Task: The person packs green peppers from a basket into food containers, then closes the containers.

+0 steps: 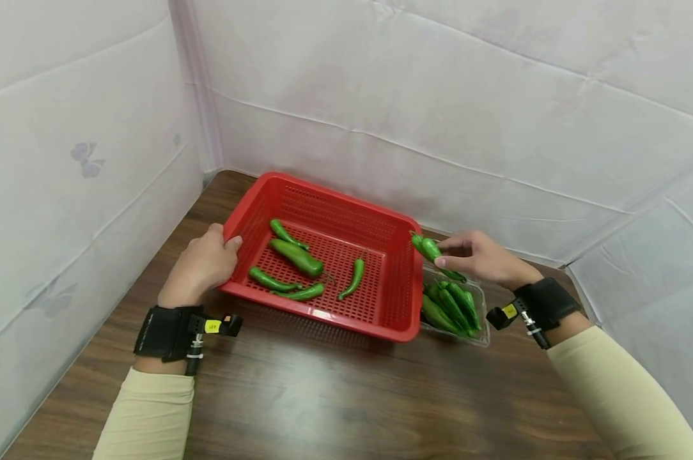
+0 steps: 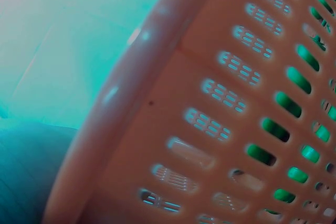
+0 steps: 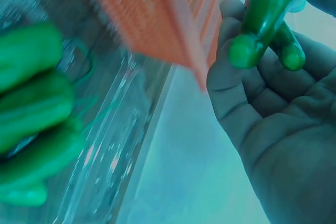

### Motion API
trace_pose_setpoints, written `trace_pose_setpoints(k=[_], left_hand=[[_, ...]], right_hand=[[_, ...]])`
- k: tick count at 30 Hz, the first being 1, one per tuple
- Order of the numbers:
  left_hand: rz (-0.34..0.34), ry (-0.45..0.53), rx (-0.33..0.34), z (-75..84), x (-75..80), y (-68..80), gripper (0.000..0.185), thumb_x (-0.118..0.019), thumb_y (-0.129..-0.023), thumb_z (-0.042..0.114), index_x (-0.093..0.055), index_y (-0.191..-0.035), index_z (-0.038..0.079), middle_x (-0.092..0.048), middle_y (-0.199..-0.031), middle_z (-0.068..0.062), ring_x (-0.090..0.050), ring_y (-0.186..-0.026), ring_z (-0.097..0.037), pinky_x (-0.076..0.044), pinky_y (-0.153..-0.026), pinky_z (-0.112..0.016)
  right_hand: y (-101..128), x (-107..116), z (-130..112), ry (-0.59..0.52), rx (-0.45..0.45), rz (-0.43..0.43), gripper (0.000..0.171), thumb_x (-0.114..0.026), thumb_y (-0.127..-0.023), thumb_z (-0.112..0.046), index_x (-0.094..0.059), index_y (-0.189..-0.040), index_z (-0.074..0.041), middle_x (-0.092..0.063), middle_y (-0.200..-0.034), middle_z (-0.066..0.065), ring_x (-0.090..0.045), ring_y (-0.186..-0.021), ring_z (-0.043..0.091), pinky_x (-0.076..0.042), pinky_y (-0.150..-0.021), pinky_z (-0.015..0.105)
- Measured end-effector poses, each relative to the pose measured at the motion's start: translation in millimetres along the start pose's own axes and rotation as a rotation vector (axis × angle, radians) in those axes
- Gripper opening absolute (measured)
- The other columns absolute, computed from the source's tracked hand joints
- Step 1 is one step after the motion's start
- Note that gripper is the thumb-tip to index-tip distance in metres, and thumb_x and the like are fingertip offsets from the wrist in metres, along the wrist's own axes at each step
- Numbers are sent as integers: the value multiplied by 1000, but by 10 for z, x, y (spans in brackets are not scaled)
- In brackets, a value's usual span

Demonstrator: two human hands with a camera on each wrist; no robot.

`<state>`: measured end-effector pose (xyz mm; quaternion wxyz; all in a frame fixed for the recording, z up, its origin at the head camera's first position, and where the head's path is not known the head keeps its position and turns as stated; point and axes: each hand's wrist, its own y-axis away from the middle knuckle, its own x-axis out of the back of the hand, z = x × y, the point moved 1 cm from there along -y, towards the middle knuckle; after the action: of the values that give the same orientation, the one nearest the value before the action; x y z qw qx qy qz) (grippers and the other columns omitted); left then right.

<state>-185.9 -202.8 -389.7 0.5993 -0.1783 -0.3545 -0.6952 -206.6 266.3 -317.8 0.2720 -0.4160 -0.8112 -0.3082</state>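
While left hand (image 1: 204, 263) grips basket (image 1: 401, 319), right hand (image 1: 477, 257) pinches peppers (image 1: 435, 254)

Left wrist view: only a blurred stretch of red basket (image 2: 173, 129) wall. Right wrist view: clear tray (image 3: 105, 150) and its peppers (image 3: 31, 103) blurred, cropped at left edge.

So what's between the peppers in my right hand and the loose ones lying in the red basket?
Head view: only the red basket's right wall separates the held peppers in the right hand from the nearest loose pepper.
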Motion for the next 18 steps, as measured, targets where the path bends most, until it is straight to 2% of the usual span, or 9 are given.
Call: trace_pose_setpoints(k=[3, 7, 11, 14, 16, 18], left_hand=[[-7, 6, 6, 4, -4, -2, 54, -37, -112, 33, -35, -143, -11, -62, -104, -26, -65, -79, -26, -48, -57, -31], [-7, 4, 2, -7, -5, -8, 52, -37, -112, 33, -36, -142, -10, -62, -102, -25, -65, -78, -26, -48, -58, -31], [-3, -1, -5, -24, -7, -21, 53, -36, -112, 33, -36, -142, -10, -62, -102, -25, -65, -78, -26, -48, -58, -31], [-3, -4, -4, -29, -9, -31, 53, -35, -112, 34, -35, -142, -10, -62, -102, -25, -65, -79, -26, -47, -58, -31], [-6, -8, -3, -30, -6, -32, 54, -35, -112, 34, -35, -142, -10, -62, -102, -25, -64, -79, -26, -47, -58, -31], [-8, -12, -4, -29, -6, -31, 55, -35, -113, 35, -34, -143, -11, -62, -102, -25, -64, -79, -26, -47, -58, -32]], right_hand=[[112, 12, 143, 27, -26, 44, 41, -67, -103, -21, -65, -135, 4, -77, -103, 14, -65, -82, 6, -54, -76, 25], [202, -35, 327, 54, -58, 65, 43, -67, -102, -24, -65, -134, 5, -78, -105, 18, -71, -86, 12, -57, -77, 26], [243, -115, 442, 89, -74, 67, 42, -68, -102, -26, -68, -131, 3, -78, -104, 16, -72, -88, 20, -57, -75, 27], [252, -200, 478, 128, -74, 71, 42, -71, -100, -26, -68, -130, 3, -78, -97, 13, -70, -80, 22, -55, -70, 27], [244, -271, 485, 173, -59, 82, 40, -73, -98, -26, -71, -125, 2, -77, -88, 9, -66, -71, 18, -52, -65, 27], [233, -349, 491, 222, -36, 89, 32, -75, -97, -28, -75, -113, 0, -70, -73, 1, -57, -59, 10, -45, -58, 24]])
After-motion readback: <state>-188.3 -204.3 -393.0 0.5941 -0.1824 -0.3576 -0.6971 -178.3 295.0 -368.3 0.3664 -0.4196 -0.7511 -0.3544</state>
